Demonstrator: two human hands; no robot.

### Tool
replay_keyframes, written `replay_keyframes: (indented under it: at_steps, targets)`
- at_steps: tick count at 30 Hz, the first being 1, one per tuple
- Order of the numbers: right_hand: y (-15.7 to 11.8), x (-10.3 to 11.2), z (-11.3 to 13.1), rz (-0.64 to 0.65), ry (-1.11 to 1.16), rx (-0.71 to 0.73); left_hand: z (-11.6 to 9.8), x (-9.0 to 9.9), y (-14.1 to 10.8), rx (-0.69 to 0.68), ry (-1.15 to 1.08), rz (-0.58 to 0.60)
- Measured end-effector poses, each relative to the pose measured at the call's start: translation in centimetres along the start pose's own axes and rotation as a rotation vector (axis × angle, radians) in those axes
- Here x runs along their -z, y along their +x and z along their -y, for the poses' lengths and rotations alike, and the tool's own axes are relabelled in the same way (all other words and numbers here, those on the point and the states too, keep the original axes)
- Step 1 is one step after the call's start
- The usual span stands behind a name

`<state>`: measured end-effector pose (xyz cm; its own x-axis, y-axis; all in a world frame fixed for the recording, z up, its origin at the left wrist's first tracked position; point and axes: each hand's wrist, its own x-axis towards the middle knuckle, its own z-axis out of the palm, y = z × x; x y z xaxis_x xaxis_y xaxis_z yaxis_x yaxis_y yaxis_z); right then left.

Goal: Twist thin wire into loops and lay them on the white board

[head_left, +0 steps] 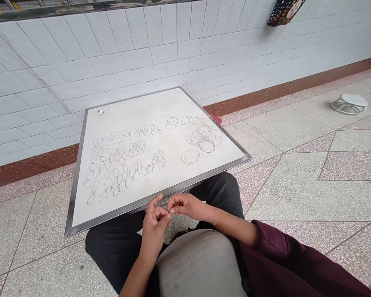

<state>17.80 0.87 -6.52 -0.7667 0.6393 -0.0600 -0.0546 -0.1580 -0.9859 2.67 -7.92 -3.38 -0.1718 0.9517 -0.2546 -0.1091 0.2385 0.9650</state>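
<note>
Just off the near edge of a white board, my left hand and my right hand meet at the fingertips. Both pinch a thin wire loop, only part of which shows between the fingers. A tan wrap covers one left fingertip. On the board's left half lie several rows of thin wires twisted into figure-eight shapes. Plain wire rings overlap in a loose pile at the right, with another ring pair nearer to me.
The board's metal rim crosses above my knees. A small red and white object sits at its far left corner. Behind stands a white tiled wall. A low round stool is on the floor at right; a dark patterned bag hangs above.
</note>
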Motion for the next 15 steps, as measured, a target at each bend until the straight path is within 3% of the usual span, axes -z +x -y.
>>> replay_keyframes:
  at_steps: [7,15]
  targets:
    - [-0.3,-0.2,1.4,0.022,-0.159,0.009,-0.2,-0.3,-0.1,0.028,-0.105,-0.028]
    - [-0.4,0.0,1.1,0.023,-0.083,0.035,-0.5,0.6,0.0,0.099,-0.141,0.059]
